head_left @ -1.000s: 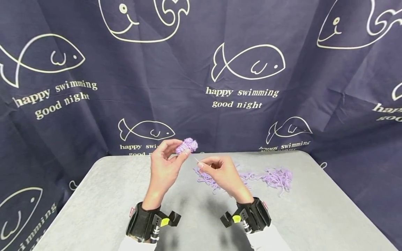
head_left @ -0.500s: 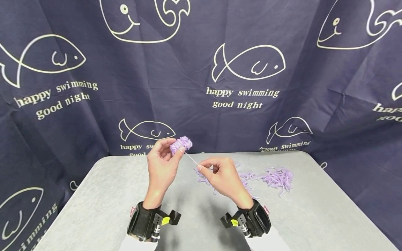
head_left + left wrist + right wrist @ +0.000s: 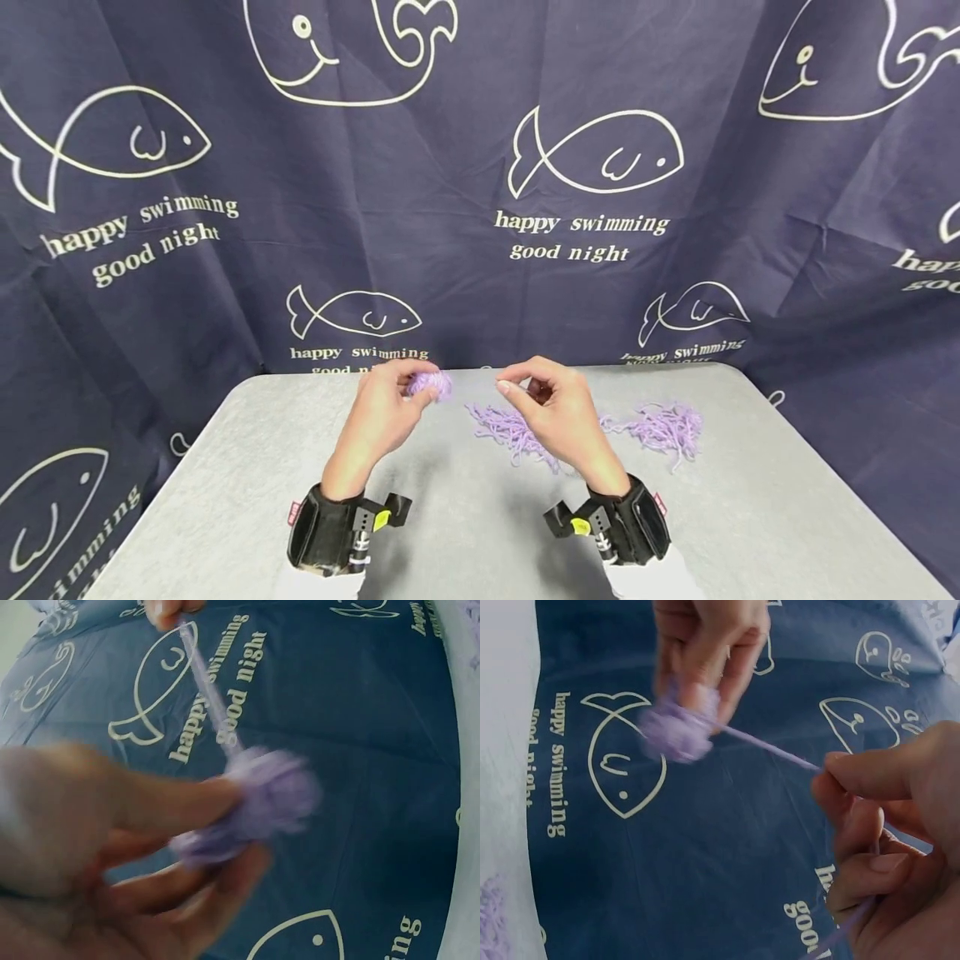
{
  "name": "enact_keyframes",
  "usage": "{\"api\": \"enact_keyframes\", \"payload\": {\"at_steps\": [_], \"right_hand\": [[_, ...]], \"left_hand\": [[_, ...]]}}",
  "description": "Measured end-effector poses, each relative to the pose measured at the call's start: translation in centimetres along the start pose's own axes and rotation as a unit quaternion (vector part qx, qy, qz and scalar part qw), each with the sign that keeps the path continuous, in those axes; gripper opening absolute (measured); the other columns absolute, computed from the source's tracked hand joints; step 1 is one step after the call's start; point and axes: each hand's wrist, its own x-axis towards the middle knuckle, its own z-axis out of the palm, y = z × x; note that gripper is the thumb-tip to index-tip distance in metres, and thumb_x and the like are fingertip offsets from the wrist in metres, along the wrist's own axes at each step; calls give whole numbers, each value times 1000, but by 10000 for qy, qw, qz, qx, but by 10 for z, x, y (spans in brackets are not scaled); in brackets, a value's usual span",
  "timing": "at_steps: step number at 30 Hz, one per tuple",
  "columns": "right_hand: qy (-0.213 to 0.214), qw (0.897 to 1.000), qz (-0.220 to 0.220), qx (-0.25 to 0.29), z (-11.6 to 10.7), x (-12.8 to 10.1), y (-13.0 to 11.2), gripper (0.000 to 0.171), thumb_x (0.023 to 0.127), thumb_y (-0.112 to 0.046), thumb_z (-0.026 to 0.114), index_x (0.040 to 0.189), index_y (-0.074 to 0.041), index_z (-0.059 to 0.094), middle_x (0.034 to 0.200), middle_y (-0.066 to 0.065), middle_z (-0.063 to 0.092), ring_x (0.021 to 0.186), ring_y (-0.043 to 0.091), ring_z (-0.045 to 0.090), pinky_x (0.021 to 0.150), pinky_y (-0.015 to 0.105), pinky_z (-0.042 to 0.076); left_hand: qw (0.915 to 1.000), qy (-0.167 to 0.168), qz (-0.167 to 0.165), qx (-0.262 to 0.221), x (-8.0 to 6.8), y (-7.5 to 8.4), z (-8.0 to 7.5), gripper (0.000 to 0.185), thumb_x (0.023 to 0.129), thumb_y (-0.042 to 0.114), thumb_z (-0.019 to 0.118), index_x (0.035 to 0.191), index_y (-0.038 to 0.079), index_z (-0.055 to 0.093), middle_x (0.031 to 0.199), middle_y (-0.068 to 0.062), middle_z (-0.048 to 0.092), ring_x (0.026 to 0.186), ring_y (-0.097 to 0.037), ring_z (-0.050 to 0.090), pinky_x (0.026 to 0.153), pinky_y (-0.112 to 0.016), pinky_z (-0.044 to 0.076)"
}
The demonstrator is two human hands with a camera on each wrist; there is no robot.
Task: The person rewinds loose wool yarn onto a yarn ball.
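Observation:
My left hand pinches a small ball of lilac yarn between thumb and fingers, above the far part of the grey table. The same ball shows blurred in the left wrist view, and the ball in the right wrist view. A taut strand runs from it to my right hand, which pinches the strand between thumb and forefinger. The strand also shows in the left wrist view. Both hands are raised, a short gap between them.
Loose lilac yarn lies on the table under my right hand, trailing to a second tangle further right. A dark blue curtain with fish prints hangs right behind the table's far edge. Black wrist mounts sit on both forearms.
Both hands have moved apart, the left lower and the right higher, and the strand between them has grown longer. The ball has sunk to the height of the table's far edge.

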Motion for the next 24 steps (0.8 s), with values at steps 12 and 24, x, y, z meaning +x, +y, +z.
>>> {"api": "enact_keyframes", "payload": {"at_steps": [12,24], "right_hand": [[693,9975,-132,33,-8,5,13,12,85,-4,81,93,-13,79,65,-5,57,51,9,39,45,21,30],[-282,9992,225,-175,5,4,11,11,84,1,78,89,-9,78,66,-5,59,51,8,43,47,21,34]], "left_hand": [[9072,-3400,1183,-2176,-4,0,-13,27,87,-1,76,114,0,71,107,-8,72,98,-18,68,91,-38,58],[8866,-1730,985,-4175,-1,16,0,31,84,-14,71,114,-8,65,109,-7,70,97,-17,68,84,-29,59]]}}
